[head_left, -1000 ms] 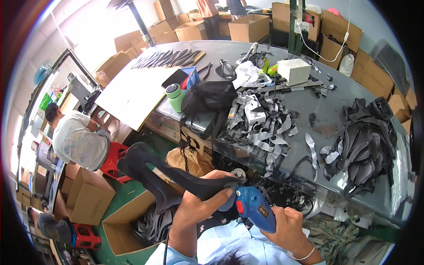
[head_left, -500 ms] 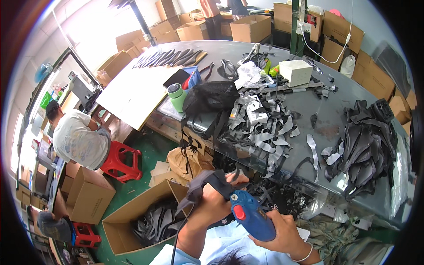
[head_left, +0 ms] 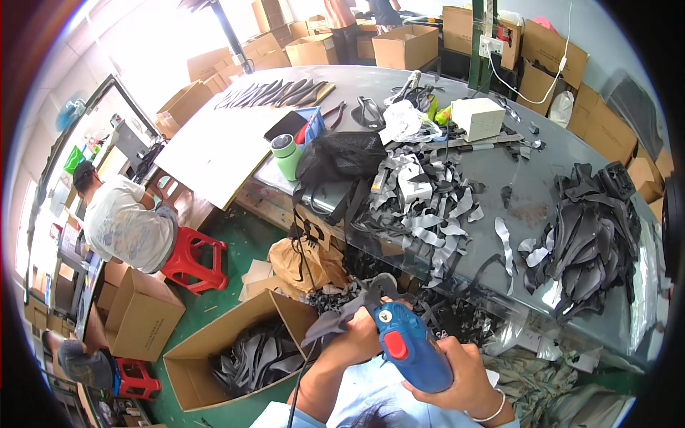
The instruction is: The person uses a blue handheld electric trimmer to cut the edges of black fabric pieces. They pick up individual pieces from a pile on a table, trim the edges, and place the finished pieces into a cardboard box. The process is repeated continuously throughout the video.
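Observation:
My right hand (head_left: 465,376) is wrapped around the body of a blue handheld power tool (head_left: 419,360) with a red button on top. The tool's working end points away from me and is hidden. Just left of it, my left hand (head_left: 357,341) grips a floppy dark grey piece of material (head_left: 330,322). One end of the piece hangs over the wrist side, and another part sticks up beyond the fingers. Below and left stands an open cardboard box (head_left: 191,371) holding several similar dark grey pieces (head_left: 260,357).
The grey table (head_left: 531,153) bears a pile of dark pieces (head_left: 596,235), scattered offcuts (head_left: 435,221), a black mesh bag (head_left: 341,158) and a green bottle (head_left: 286,158). A brown paper bag (head_left: 307,264) lies below its edge. One person (head_left: 132,225) sits on a red stool (head_left: 196,260) at left.
Both hands and the tool have shifted slightly right and down. The grey piece has turned and now hangs lower, with its far end lifted beyond my left hand.

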{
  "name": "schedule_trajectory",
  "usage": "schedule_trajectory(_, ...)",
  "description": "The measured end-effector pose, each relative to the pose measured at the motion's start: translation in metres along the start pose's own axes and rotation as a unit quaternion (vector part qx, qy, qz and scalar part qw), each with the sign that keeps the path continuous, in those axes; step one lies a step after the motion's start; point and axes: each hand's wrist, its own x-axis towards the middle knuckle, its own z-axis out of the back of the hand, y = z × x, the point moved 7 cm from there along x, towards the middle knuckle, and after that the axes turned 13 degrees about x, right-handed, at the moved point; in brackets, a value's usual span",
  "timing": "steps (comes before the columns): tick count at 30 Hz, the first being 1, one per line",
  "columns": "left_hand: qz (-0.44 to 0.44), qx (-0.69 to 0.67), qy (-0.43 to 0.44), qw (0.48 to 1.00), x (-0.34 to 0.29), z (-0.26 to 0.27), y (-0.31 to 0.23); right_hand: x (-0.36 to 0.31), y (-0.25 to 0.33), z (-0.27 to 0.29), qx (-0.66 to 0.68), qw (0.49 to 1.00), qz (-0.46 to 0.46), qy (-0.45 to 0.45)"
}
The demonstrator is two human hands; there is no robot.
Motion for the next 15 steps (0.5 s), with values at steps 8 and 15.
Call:
schedule_trajectory(8, 0.161, -0.474, 0.151, 0.853, -0.016, -0.024, -0.014, 0.005, -0.036, 0.016, -0.027, 0.992, -0.004, -0.126)
schedule_trajectory(15, -0.014, -0.517, -0.384, 0.765, 0.026, 0.030, -0.002, -0.001, -0.021, -0.009, 0.006, 1.000, 0.025, -0.001)
